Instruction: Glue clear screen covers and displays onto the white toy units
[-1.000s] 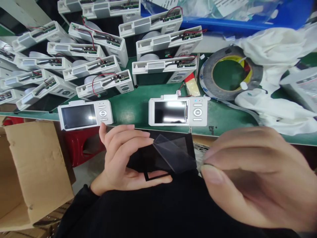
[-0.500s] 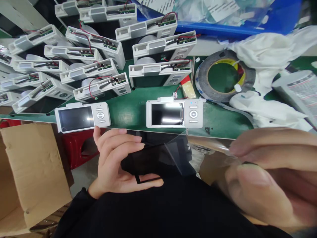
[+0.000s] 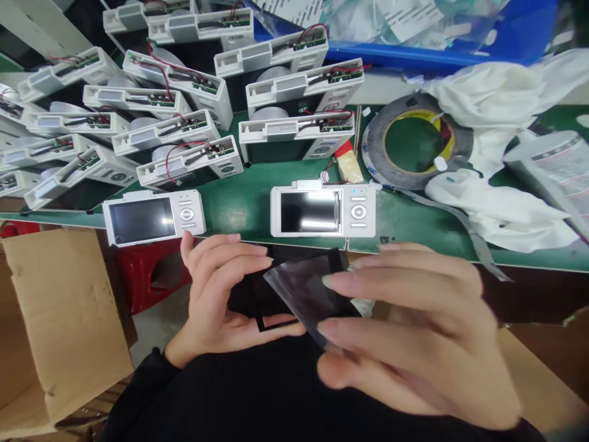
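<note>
My left hand [image 3: 216,294], below the bench edge, holds a dark panel with a black border [image 3: 248,294] between its fingers and thumb. Over the panel's right part, my right hand [image 3: 414,331] grips a thin clear film [image 3: 299,282] between its fingers and thumb. The film overlaps the panel; whether they are joined I cannot tell. On the bench just beyond lie two white camera bodies, one on the left [image 3: 142,220] and one in the middle [image 3: 310,212], screens facing up.
Many open white camera housings [image 3: 297,132] with red wires fill the bench's back left. A grey tape roll [image 3: 377,141], white cloths [image 3: 488,92] and a blue bin [image 3: 396,55] are at the right. A cardboard box [image 3: 69,307] and red stool [image 3: 138,276] stand lower left.
My right hand has moved left to the panel, and the film now bunches over it. A tape end hangs over the bench edge, uncovered by the hand. My left hand has barely shifted.
</note>
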### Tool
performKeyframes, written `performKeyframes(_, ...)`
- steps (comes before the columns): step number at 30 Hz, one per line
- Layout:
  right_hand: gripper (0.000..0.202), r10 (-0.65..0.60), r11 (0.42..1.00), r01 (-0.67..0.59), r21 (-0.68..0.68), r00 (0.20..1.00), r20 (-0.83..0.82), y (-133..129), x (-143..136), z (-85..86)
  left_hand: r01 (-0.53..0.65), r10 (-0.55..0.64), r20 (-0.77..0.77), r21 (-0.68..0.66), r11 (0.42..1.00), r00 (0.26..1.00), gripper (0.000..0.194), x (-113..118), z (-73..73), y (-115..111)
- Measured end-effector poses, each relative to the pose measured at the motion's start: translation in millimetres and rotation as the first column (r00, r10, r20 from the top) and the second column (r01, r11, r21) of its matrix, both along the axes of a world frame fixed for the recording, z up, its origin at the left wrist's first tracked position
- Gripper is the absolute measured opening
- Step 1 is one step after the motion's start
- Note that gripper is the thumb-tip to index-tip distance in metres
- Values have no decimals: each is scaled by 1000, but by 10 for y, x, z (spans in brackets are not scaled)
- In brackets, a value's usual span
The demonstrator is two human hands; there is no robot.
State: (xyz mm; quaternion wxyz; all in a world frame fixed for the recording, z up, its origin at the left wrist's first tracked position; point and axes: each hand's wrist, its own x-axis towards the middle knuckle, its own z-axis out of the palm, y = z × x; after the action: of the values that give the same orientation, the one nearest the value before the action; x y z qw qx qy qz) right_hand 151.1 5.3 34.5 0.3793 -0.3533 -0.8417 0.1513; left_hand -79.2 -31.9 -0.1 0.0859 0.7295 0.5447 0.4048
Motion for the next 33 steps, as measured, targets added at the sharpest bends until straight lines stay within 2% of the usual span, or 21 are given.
performKeyframes(3, 44, 31, 999, -30, 38, 999, -25, -9, -43, -79, -7, 7, 13, -5, 1000, 1000, 50, 2, -18, 4)
performKeyframes(7, 60, -3, 1000, 4, -5, 999, 45, -21, -11, -123, 25, -27, 40, 37, 999, 999, 53, -6, -35, 29)
performKeyframes(14, 54, 99, 994, -95, -50, 990, 98, -61, -65, -88, 46, -50, 84, 45, 998, 995, 40, 43, -44, 29)
performKeyframes(19, 51, 171, 985, -169, -26, 973, 155, -55, -69, -54, 50, -55, 93, 49, 998, 994, 35, 74, -15, 32)
performKeyframes(23, 48, 140, 990, -139, -17, 981, 133, 4, 9, -50, 41, -43, 62, 27, 999, 997, 35, 61, 12, 25)
performKeyframes(26, 43, 124, 991, -117, -62, 985, 123, 74, 94, -40, 36, -36, 45, 8, 999, 998, 42, 46, 34, 31)
performKeyframes(33, 32, 127, 988, -115, -102, 984, 127, 131, 177, -20, 91, -92, 73, 26, 996, 993, 49, 28, 81, 74)
